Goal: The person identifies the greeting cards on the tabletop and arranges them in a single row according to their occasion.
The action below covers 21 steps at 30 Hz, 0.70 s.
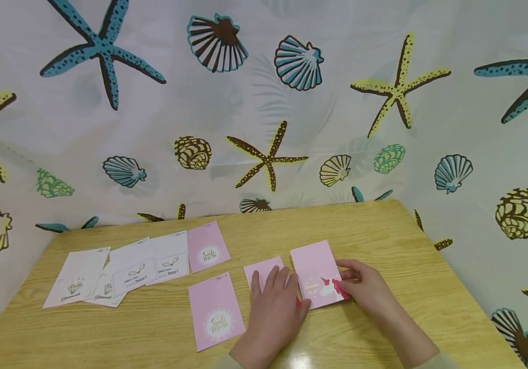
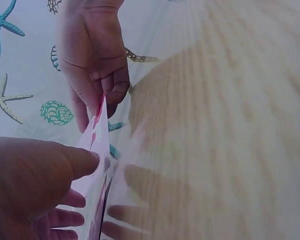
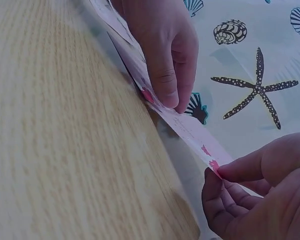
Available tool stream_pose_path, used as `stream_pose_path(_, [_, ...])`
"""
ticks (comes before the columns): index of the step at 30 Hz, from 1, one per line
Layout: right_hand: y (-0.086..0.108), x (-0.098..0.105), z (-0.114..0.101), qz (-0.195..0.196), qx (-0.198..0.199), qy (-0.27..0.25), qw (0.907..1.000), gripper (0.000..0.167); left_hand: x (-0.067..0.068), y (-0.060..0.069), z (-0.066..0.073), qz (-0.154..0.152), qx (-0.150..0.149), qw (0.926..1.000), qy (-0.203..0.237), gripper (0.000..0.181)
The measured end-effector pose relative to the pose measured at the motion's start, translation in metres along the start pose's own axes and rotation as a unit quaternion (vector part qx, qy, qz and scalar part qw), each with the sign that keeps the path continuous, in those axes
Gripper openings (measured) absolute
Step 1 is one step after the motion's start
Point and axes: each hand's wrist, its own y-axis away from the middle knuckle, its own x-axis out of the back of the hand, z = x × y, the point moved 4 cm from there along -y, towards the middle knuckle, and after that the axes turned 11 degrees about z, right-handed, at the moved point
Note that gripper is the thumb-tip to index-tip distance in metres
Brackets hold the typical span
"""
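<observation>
A pink unicorn card (image 1: 313,267) is held in my right hand (image 1: 370,291), which pinches its right edge between thumb and fingers. In the right wrist view the same pinch shows at the red mane of the card (image 3: 206,149). My left hand (image 1: 272,313) rests with extended fingers on another pink card (image 1: 260,267), just left of the unicorn card. Most of that card is hidden under the hand; a bit of red shows by the thumb. Left of this hand lies a pink "Smile More" card (image 1: 213,302), with a similar pink card (image 1: 205,246) behind it.
On the wooden table (image 1: 153,328), farther left, several white cards overlap: diamond prints such as the leftmost card (image 1: 79,271), and winged prints such as the heart card (image 1: 135,274). A curtain (image 1: 162,123) with starfish and shells hangs behind and beside the table.
</observation>
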Motion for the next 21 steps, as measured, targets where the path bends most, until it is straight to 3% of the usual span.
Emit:
stream_pose_path(5, [-0.002, 0.005, -0.001, 0.01, -0.012, -0.009, 0.9998, 0.05, 0.004, -0.007, 0.004, 0.038, 0.006, 0.9986, 0.036, 0.052])
stream_pose_path(12, [-0.005, 0.013, -0.002, 0.013, -0.024, -0.041, 0.9988, 0.05, 0.0, -0.022, 0.009, 0.041, 0.021, 0.9935, 0.104, 0.028])
stream_pose_path(21, [-0.012, 0.025, 0.003, 0.022, -0.034, -0.073, 0.9965, 0.049, -0.009, -0.037, 0.018, 0.059, 0.035, 0.9883, 0.136, 0.033])
